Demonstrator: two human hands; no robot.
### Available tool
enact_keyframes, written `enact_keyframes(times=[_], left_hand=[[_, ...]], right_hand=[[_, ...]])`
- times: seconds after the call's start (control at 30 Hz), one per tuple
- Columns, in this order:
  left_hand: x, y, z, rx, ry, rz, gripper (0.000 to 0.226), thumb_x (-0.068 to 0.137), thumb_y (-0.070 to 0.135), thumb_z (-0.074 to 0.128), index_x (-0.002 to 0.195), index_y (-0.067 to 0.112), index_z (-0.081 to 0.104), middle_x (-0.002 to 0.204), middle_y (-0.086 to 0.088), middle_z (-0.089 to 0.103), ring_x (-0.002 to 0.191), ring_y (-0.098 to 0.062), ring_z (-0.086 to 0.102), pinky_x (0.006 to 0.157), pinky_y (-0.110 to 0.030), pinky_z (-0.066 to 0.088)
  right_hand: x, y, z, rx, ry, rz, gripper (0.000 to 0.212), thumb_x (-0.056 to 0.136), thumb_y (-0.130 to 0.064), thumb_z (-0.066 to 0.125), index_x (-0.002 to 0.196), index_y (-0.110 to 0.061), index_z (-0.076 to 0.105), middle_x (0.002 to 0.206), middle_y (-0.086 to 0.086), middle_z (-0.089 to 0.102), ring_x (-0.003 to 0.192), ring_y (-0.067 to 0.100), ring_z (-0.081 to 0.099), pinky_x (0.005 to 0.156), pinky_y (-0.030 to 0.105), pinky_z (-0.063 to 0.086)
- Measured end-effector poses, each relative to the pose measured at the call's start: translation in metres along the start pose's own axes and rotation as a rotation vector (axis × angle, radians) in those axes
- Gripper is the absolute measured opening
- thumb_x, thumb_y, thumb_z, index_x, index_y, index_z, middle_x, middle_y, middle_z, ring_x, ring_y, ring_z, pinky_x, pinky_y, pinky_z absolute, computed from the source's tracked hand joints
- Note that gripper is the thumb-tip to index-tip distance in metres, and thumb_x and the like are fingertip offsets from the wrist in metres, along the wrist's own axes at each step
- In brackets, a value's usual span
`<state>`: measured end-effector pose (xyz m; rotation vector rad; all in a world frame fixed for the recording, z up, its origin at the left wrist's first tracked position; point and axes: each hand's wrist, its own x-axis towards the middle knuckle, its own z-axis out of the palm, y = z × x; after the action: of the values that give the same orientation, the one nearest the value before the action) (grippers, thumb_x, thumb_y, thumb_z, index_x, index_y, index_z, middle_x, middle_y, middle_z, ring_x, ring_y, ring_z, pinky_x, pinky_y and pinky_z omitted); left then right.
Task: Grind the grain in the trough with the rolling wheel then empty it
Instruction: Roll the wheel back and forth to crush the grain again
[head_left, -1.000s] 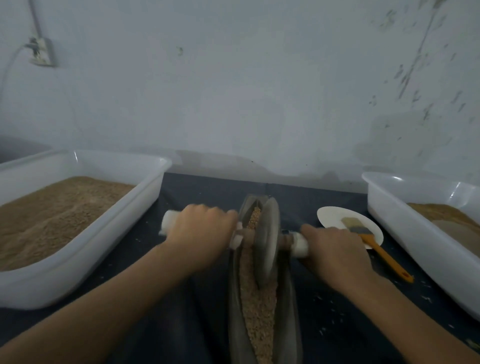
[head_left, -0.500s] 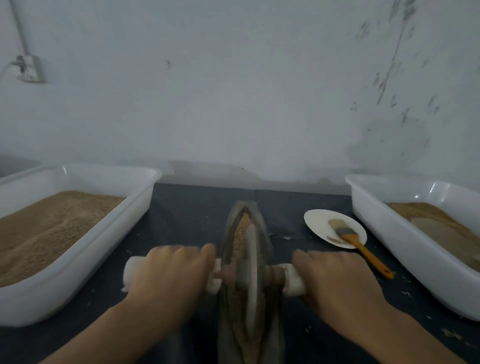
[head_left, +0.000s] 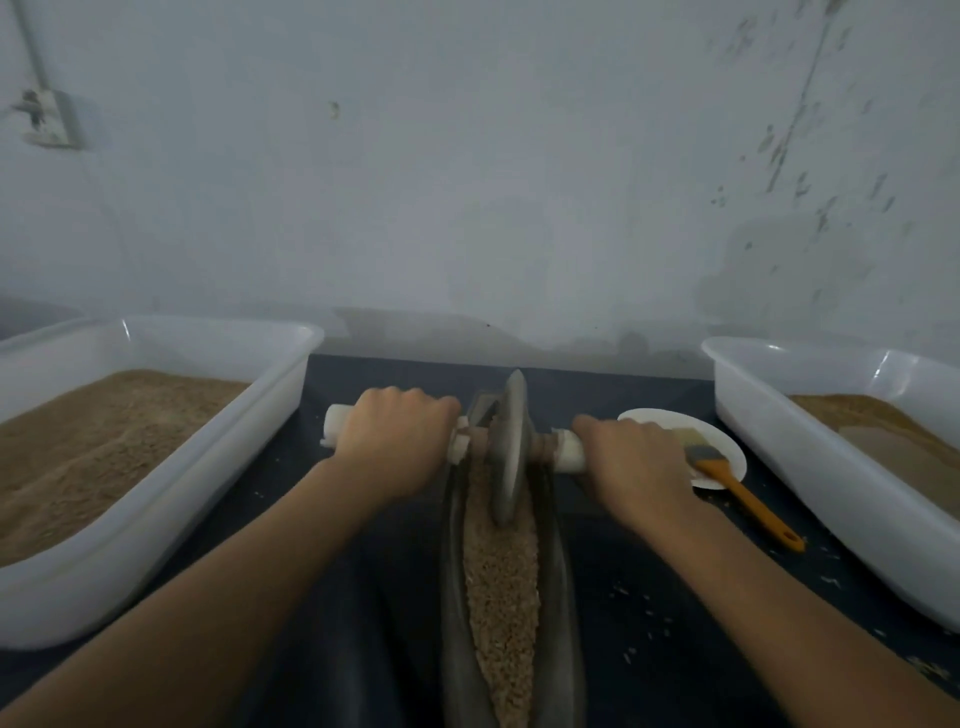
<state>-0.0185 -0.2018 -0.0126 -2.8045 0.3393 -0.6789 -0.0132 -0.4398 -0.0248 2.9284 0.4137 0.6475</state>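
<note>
**Wheel at the far end of the trough, both hands on the axle**

The rolling wheel (head_left: 511, 447), a grey metal disc, stands upright on its edge in the far part of the trough (head_left: 454, 597), its rim sunk into the grain (head_left: 501, 587). The trough is a long, narrow, dark boat-shaped channel running from the near edge of the picture away toward the wall, in the middle of the dark table (head_left: 660, 582). Pale brown grain fills the channel from the wheel back to the near edge.

An axle passes through the wheel with a white handle (head_left: 332, 426) out on each side. The left hand (head_left: 397, 441) is curled over the left handle, knuckles up, the white end sticking out past it. The right hand (head_left: 636, 465) is wrapped round the right handle the same way, just beside the wheel's hub.

Just beyond the right hand lies a white plate (head_left: 665, 421), partly hidden by the hand's knuckles. A brush (head_left: 737, 491) with an orange handle rests with its bristles on the plate and its handle out over the table. Loose grains are scattered on the table near it.

A white tub (head_left: 218, 467) holding brown grain sits on the left, well apart from the trough. A second white tub (head_left: 810, 467) with brown contents sits on the right, near the brush.
</note>
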Motion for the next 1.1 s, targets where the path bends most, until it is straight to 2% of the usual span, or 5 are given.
enact_keyframes(times=[0.23, 0.37, 0.5, 0.77, 1.1], left_hand=[[-0.030, 0.007, -0.011, -0.084, -0.100, -0.003, 0.033, 0.083, 0.036, 0.062, 0.084, 0.031, 0.029, 0.084, 0.008, 0.056, 0.067, -0.013, 0.043, 0.063, -0.032, 0.032], [-0.072, 0.014, -0.040, -0.208, -0.294, 0.002, 0.034, 0.083, 0.043, 0.060, 0.083, 0.041, 0.026, 0.081, 0.016, 0.043, 0.076, -0.009, 0.045, 0.071, -0.031, 0.037], [-0.096, 0.016, -0.062, -0.231, -0.414, 0.005, 0.032, 0.083, 0.048, 0.056, 0.077, 0.040, 0.025, 0.078, 0.018, 0.041, 0.071, -0.002, 0.040, 0.067, -0.028, 0.031], [-0.052, 0.008, -0.011, -0.138, -0.140, -0.064, 0.026, 0.082, 0.044, 0.058, 0.081, 0.035, 0.034, 0.071, 0.011, 0.044, 0.063, -0.012, 0.042, 0.060, -0.029, 0.033], [-0.021, 0.001, 0.005, -0.146, -0.071, -0.080, 0.027, 0.081, 0.039, 0.060, 0.080, 0.033, 0.033, 0.081, 0.007, 0.058, 0.064, -0.015, 0.043, 0.059, -0.031, 0.032]], right_hand=[[-0.030, 0.001, -0.013, 0.027, -0.018, -0.104, 0.027, 0.080, -0.043, 0.063, 0.087, -0.033, 0.040, 0.086, -0.005, 0.063, 0.074, 0.015, 0.059, 0.059, 0.030, 0.039], [-0.074, -0.001, -0.045, 0.005, 0.071, -0.237, 0.050, 0.034, -0.038, 0.085, 0.068, -0.029, 0.050, 0.053, -0.005, 0.053, 0.041, 0.013, 0.051, 0.036, 0.027, 0.029], [-0.091, -0.006, -0.062, -0.045, 0.120, -0.291, 0.054, 0.020, -0.032, 0.085, 0.061, -0.027, 0.051, 0.045, -0.005, 0.046, 0.033, 0.013, 0.045, 0.030, 0.027, 0.027], [-0.026, -0.012, -0.031, -0.140, 0.009, -0.166, 0.024, 0.081, -0.035, 0.066, 0.093, -0.028, 0.047, 0.084, -0.003, 0.063, 0.074, 0.021, 0.062, 0.054, 0.031, 0.036], [-0.001, -0.010, -0.024, -0.138, 0.035, -0.140, 0.015, 0.086, -0.029, 0.059, 0.097, -0.025, 0.048, 0.092, -0.001, 0.065, 0.081, 0.025, 0.062, 0.058, 0.032, 0.038]])
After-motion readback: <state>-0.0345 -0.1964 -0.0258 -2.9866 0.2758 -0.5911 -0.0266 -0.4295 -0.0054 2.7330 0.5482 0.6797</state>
